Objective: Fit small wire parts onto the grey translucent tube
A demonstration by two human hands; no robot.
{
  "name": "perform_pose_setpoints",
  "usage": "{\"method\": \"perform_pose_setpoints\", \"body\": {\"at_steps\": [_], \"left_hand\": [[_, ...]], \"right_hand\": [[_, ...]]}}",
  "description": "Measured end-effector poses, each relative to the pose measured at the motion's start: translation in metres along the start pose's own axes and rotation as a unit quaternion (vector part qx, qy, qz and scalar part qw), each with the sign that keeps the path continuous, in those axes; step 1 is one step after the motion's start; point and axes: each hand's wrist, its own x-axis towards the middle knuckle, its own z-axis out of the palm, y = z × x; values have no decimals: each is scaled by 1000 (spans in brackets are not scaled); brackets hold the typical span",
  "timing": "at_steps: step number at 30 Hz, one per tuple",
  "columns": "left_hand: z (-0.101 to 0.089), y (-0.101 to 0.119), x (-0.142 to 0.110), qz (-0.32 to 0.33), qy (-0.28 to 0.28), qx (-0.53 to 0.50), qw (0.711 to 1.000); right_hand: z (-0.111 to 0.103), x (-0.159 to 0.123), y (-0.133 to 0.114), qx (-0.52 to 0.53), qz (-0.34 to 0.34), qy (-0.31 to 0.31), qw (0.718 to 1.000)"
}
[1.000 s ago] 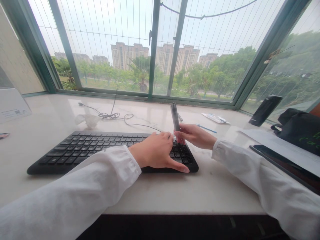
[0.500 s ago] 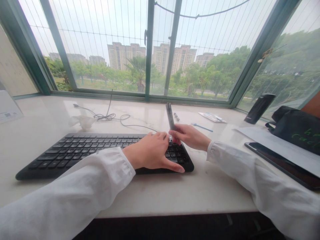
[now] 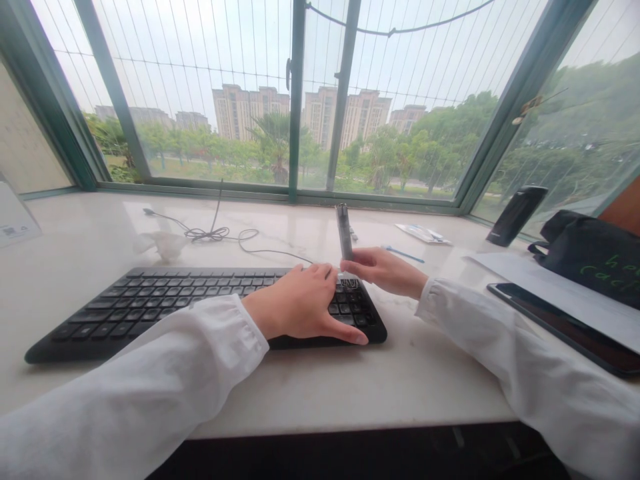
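A black keyboard (image 3: 165, 297) lies across the white counter. My left hand (image 3: 303, 303) rests over its right part, palm down, thumb stretched out to the right and fingers toward the back edge. In my right hand (image 3: 383, 267) is a slim dark grey bar-shaped tool (image 3: 344, 230), held upright by its lower end between thumb and fingers. It stands just above the number pad's back rows. There a patch with pale outlines (image 3: 350, 283) shows among the black keys; its details are too small to tell. Several small pale pieces (image 3: 353, 233) lie behind the tool, partly hidden.
A coiled black cable (image 3: 207, 233) and a crumpled tissue (image 3: 167, 245) lie behind the keyboard. To the right are a blue thin stick (image 3: 405, 254), a small packet (image 3: 423, 234), a phone (image 3: 565, 327), paper (image 3: 515, 273), a black bag (image 3: 590, 253) and a dark cylinder (image 3: 517, 215).
My right hand has lifted a little and shifted right with the tool, uncovering the pale-outlined patch of the number pad. My left hand keeps its place on the keyboard.
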Motion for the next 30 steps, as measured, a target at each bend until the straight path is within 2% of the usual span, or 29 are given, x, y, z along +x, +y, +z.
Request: {"method": "perform_pose_setpoints", "body": {"at_steps": [5,9,13,16,20,24,27,30], "left_hand": [[1,1,0,-1,0,4,1000],[2,1,1,-2,1,7,1000],[4,0,1,-5,-2,10,1000],[4,0,1,-4,-2,10,1000],[3,0,1,0,-2,11,1000],[3,0,1,-6,-6,7,1000],[2,0,1,-8,0,1,1000],[2,0,2,-4,6,-4,1000]], "right_hand": [[2,1,3,41,0,-14,999],[3,4,6,50,49,-16,997],[8,8,9,145,95,-18,985],[12,10,12,177,103,-12,979],[12,10,13,126,84,-3,988],[6,8,8,22,16,-7,1000],[3,6,1,-40,-32,0,999],[1,3,-5,-76,-48,2,996]]}}
